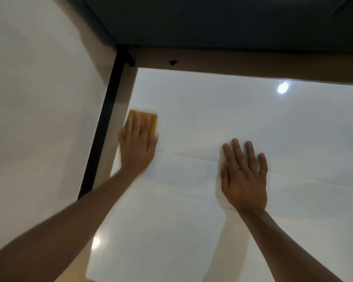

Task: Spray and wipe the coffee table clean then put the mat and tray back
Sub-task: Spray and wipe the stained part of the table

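Here, a glossy white coffee table (pixel 212 119) with a pale wood-toned rim and a black metal leg (pixel 106 123) at its left corner fills the view, two ceiling lights mirrored in its smooth top. The right hand (pixel 244 178) lies flat on the surface, fingers straight and slightly spread. The left hand (pixel 138 143), blurred, presses straight fingers on a small yellow rectangular sponge (pixel 144 119) near the table's far left edge. No writing is legible.
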